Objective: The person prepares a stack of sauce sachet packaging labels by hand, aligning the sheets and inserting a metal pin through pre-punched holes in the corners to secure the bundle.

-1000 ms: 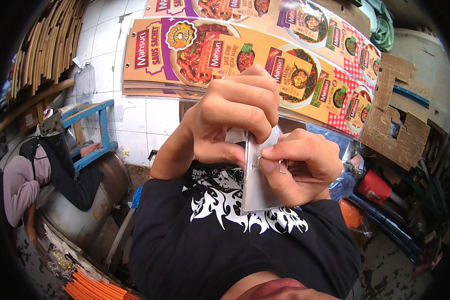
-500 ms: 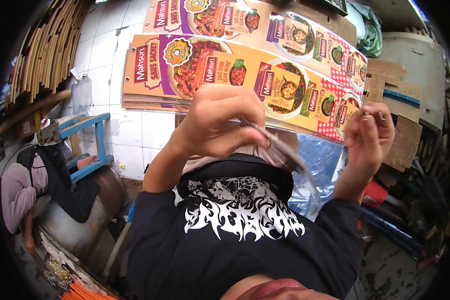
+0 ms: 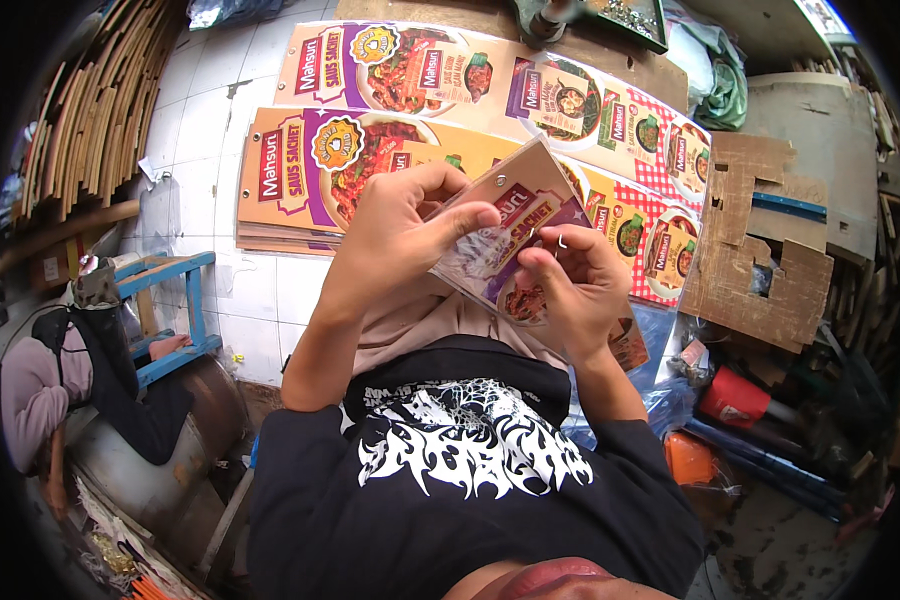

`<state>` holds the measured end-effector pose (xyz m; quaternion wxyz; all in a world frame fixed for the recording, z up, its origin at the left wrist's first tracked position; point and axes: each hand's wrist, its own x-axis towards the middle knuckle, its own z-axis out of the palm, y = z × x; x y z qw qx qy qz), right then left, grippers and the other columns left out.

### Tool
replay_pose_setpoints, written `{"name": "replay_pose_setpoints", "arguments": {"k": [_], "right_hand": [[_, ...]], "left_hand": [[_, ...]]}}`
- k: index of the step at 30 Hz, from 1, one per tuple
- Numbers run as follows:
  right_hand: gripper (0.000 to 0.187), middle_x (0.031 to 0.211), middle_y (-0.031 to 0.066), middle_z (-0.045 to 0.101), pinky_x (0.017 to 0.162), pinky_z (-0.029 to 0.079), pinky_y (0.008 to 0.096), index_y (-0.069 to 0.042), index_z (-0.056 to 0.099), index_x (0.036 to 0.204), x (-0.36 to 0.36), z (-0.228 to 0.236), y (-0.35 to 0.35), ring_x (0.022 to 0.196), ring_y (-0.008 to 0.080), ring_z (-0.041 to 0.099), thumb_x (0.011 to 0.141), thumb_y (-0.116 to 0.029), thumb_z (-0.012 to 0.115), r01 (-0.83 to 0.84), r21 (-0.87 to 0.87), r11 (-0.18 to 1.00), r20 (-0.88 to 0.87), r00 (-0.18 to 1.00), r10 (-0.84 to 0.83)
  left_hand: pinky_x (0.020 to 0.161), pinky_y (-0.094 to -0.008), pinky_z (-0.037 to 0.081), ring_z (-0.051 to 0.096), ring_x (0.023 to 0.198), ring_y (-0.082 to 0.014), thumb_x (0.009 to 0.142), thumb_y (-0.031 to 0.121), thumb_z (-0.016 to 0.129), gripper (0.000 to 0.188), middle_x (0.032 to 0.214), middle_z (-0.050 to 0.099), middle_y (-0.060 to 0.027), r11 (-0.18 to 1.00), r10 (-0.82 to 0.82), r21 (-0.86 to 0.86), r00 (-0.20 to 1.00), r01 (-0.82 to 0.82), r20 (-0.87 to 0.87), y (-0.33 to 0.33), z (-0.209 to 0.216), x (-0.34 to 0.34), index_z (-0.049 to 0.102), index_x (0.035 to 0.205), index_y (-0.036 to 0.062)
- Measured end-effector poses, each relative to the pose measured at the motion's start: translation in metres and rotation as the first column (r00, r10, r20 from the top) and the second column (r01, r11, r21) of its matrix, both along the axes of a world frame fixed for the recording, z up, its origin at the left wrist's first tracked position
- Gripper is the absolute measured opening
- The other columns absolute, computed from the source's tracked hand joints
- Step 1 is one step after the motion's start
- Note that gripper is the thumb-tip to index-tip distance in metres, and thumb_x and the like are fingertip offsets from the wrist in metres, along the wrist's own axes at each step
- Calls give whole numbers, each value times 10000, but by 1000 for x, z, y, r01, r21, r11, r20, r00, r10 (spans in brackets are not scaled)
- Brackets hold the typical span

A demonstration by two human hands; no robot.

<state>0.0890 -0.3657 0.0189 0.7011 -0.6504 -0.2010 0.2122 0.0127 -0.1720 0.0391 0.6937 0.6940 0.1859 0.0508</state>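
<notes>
My left hand [image 3: 395, 230] grips a long printed display strip [image 3: 535, 182], thumb on its face. The strip is laminated, tan and purple with food pictures, and is held tilted above the table and my lap. A metal eyelet [image 3: 501, 181] shows near its upper corner. My right hand [image 3: 585, 295] is close in front of the strip, its fingers pinched on a small, thin metal hook [image 3: 563, 240]; how many pieces it holds I cannot tell. Beyond my hands lie a stack of matching strips [image 3: 270, 195] and, behind it, a second group of strips [image 3: 490, 82].
A dark tray [image 3: 625, 20] of small metal pieces and a metal post tool [image 3: 547, 22] stand at the far side. Cut cardboard [image 3: 715, 285] is to the right, near a red container [image 3: 735, 398]. A blue frame [image 3: 195, 300] and a seated person [image 3: 45, 370] are at left.
The strip, blurred and edge-on before, now faces up between my hands. My right hand has moved left to it, still pinching the metal hook. The view has shifted slightly.
</notes>
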Motion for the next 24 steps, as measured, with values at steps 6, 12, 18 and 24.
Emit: {"name": "replay_pose_setpoints", "arguments": {"k": [6, 12, 18, 24], "right_hand": [[171, 822, 109, 702, 600, 558, 224, 33, 608, 1050, -1, -2, 11, 666, 134, 694, 901, 6, 689, 124, 51, 991, 78, 989, -128], [144, 778, 69, 675, 576, 511, 201, 21, 638, 1009, -5, 9, 24, 659, 92, 651, 883, 19, 709, 108, 3, 994, 433, 896, -99], [220, 771, 125, 700, 540, 541, 266, 4, 665, 949, 3, 35, 31, 635, 187, 687, 772, 22, 796, 127, -52, 991, 777, 628, -40], [222, 745, 101, 691, 519, 538, 281, 7, 651, 950, 7, 46, 26, 605, 193, 678, 776, 25, 787, 125, -73, 989, 852, 523, -3]], "left_hand": [[901, -275, 504, 640, 998, -123, 878, 24, 700, 347, 1099, 686, -97, 938, 159, -330, 977, -106, 140, -22, -15, -27, 597, 1200, -54], [831, -226, 528, 656, 969, -110, 891, 20, 707, 341, 1082, 692, -91, 801, 399, -540, 903, -257, 162, -50, -23, -32, 601, 1209, -42], [837, -237, 537, 644, 997, -110, 955, 39, 630, 342, 1129, 677, -105, 811, 370, -550, 902, -197, 222, -62, -2, -31, 553, 1275, -52], [833, -242, 543, 639, 1006, -111, 982, 21, 564, 329, 1143, 674, -111, 849, 307, -514, 906, -122, 292, -66, 9, -26, 529, 1302, -46]]}}
